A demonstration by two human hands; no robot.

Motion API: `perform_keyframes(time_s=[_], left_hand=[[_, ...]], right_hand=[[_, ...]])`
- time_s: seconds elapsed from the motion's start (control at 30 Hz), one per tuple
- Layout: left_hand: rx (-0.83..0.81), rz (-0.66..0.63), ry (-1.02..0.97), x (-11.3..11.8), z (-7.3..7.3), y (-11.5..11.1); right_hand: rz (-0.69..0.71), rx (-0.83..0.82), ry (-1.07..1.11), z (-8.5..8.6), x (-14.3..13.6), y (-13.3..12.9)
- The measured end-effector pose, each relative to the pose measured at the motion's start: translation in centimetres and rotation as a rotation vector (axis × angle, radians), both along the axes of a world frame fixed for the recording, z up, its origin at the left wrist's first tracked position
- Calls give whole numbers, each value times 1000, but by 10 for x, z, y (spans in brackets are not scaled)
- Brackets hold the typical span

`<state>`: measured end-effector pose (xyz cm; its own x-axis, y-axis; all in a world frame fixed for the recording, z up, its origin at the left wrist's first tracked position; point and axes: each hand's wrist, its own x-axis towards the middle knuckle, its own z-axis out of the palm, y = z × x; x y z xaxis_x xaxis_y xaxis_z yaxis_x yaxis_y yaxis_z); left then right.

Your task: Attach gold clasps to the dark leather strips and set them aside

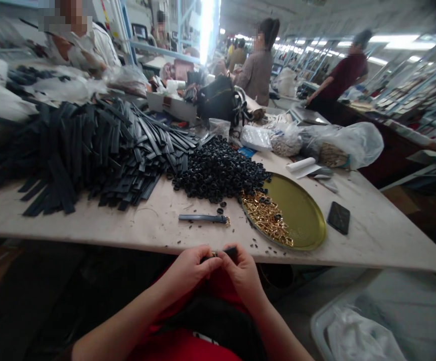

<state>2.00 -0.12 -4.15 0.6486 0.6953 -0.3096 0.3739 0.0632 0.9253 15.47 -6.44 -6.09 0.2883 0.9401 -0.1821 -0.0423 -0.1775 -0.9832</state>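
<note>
My left hand (198, 261) and my right hand (240, 265) meet at the table's front edge, fingers pinched together. Between them is a dark strap (231, 251) with a bit of gold metal, likely a buckle, at the fingertips; much of it is hidden. Just beyond lies another dark strap with a gold buckle (202, 218), flat on the table. Past that is a heap of small black loops (218, 170). Gold buckles (266, 215) are piled on the left part of a round gold tray (304, 220).
A large pile of dark straps (90, 145) covers the table's left. A phone (338, 217) lies right of the tray. Plastic bags (345, 143), a white roll (301, 165) and a black bag (220, 100) stand farther back. Several people work beyond. Below right is a plastic bin (319, 321).
</note>
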Motion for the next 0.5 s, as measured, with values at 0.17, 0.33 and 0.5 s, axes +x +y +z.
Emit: perform_keyframes(time_s=[0.17, 0.33, 0.5], left_hand=[[60, 91, -26, -1, -3, 5], [17, 113, -68, -2, -13, 15], [-151, 194, -39, -4, -26, 37]], right_hand=[[190, 51, -50, 2, 12, 11], [119, 121, -590, -3, 55, 79], [236, 60, -933, -18, 72, 140]])
